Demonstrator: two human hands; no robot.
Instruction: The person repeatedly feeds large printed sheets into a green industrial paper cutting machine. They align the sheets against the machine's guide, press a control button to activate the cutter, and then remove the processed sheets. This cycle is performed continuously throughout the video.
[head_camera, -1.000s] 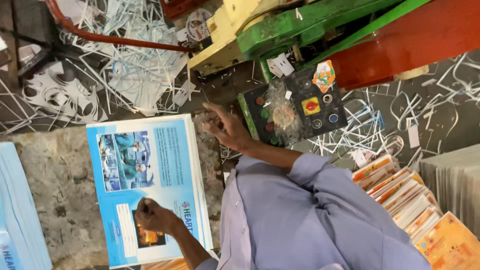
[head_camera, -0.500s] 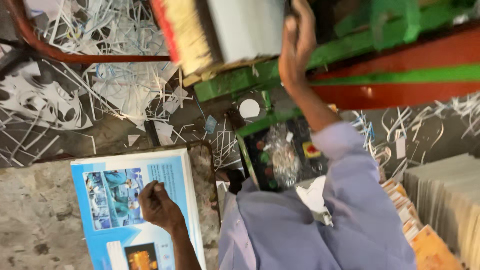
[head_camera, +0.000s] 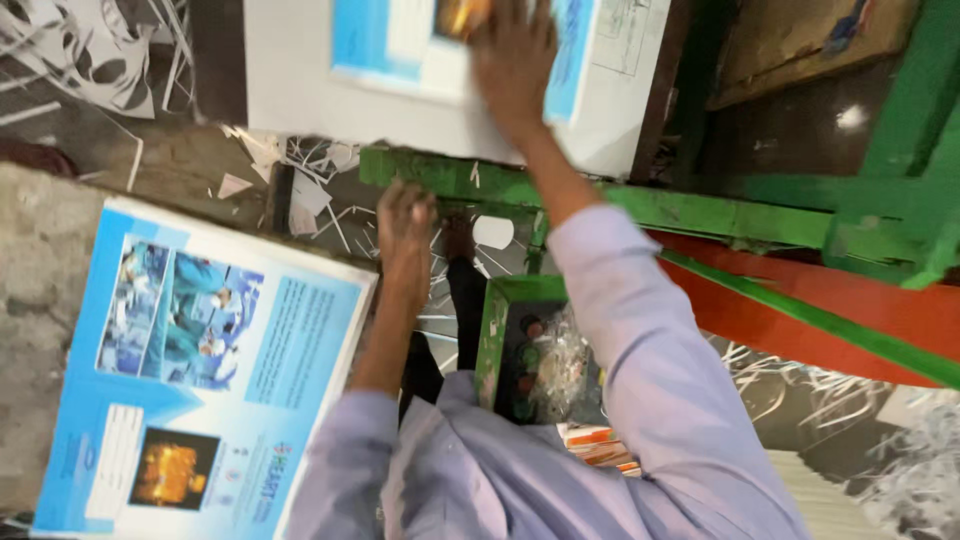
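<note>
Our right hand (head_camera: 512, 62) reaches far forward, arm stretched, palm down and fingers spread flat. Our left hand (head_camera: 405, 232) hangs lower, fingers loosely curled, holding nothing.

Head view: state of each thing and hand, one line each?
Right hand: flat, palm down on the printed sheet in the machine.
Left hand: empty, fingers loosely curled, held above the floor scraps.
Printed sheet in machine: lying flat, face up.
Blue printed stack: flat on the stone surface, untouched.
Paper offcuts: scattered loose.
</note>
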